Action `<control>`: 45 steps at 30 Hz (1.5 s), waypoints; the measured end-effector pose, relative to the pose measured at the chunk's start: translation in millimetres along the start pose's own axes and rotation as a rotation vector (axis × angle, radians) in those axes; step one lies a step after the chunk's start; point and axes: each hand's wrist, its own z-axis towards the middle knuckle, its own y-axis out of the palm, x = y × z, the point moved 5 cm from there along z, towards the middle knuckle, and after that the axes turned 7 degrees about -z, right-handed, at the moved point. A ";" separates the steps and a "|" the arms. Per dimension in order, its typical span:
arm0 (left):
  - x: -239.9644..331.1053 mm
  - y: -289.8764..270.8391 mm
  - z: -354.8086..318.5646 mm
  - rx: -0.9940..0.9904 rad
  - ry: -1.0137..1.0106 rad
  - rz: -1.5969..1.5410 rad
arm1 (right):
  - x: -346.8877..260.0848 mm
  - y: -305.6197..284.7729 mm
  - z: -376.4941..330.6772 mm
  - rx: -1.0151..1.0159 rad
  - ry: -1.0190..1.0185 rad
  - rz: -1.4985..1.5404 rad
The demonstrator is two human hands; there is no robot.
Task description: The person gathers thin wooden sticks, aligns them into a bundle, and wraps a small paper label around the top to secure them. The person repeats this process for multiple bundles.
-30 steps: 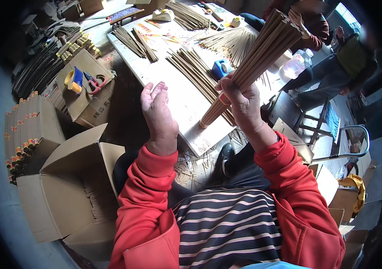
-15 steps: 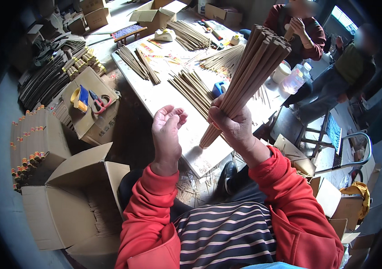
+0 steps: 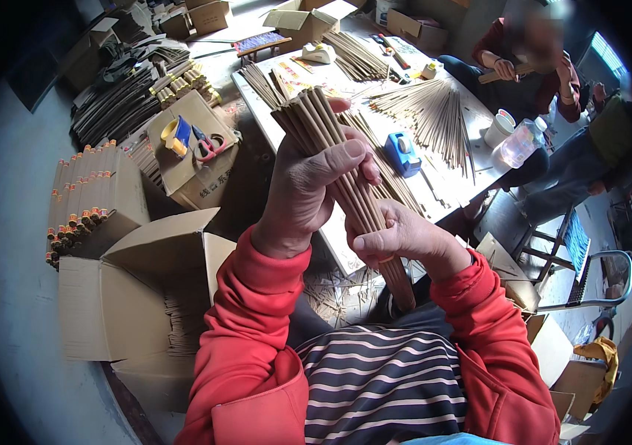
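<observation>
A bundle of long brown incense sticks slants across my body above the near table edge. Around its upper part, my left hand is closed, with the thumb across the sticks. Lower down, my right hand wraps the same bundle, and the lower end sticks out below it toward my lap. On the white table behind my hands, more loose incense sticks lie fanned out. A blue tape dispenser stands just beyond the bundle.
An open cardboard box with sticks inside stands at my left. Beyond it, scissors and a yellow-blue tape dispenser rest on a carton. Labelled bundles are stacked at far left. Across the table sits a person holding sticks, near a bottle.
The bundle has come down and closer to me, now leaning its top to the left. My left hand, empty before, has closed round its upper part. My view has shifted.
</observation>
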 end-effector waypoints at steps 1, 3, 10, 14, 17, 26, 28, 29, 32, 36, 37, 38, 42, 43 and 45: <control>-4.5 -3.2 -0.8 0.135 0.020 -0.087 | 4.2 -1.8 -0.4 0.009 -0.001 -0.063; -6.0 -8.8 0.3 0.239 0.072 -0.112 | 3.5 3.9 -2.4 0.136 -0.157 -0.117; -12.4 -3.8 1.4 0.317 0.165 0.015 | 20.1 -11.7 -14.8 0.376 0.071 -0.324; -8.9 -13.7 8.1 0.351 0.109 0.002 | 21.8 -4.2 -20.6 0.336 0.092 -0.211; -8.2 -19.6 13.8 0.274 0.035 -0.112 | 25.7 -4.2 -26.1 0.303 0.112 -0.119; -7.1 -23.9 17.7 0.345 0.061 0.006 | 36.8 -4.8 -30.6 0.308 0.100 -0.120; -6.5 -17.3 19.4 0.266 0.031 -0.057 | 37.3 -2.7 -32.8 0.181 0.093 -0.049; -6.2 -17.8 19.6 0.282 0.037 -0.040 | 36.7 -5.3 -32.5 0.243 0.095 -0.116; -3.2 -19.2 17.6 0.368 0.094 0.017 | 32.8 -10.5 -30.0 0.388 0.107 -0.307; -7.4 -8.3 17.0 0.462 0.124 0.085 | 35.1 -18.0 -29.4 0.296 0.092 -0.426; -9.4 -5.6 18.5 0.458 0.107 0.107 | 26.9 -20.4 -24.3 0.326 -0.063 -0.563; -12.8 -2.0 17.9 0.461 0.104 0.094 | 23.3 -20.8 -23.0 0.372 -0.120 -0.502; -14.3 4.0 15.5 0.431 0.085 0.041 | 8.1 -6.8 -22.4 0.331 0.001 -0.179; -14.7 4.6 15.3 0.379 0.074 -0.007 | 8.2 -3.3 -24.7 0.234 0.035 -0.106; -15.9 4.2 14.0 0.275 0.052 -0.103 | 10.1 -4.5 -24.2 0.277 -0.014 -0.179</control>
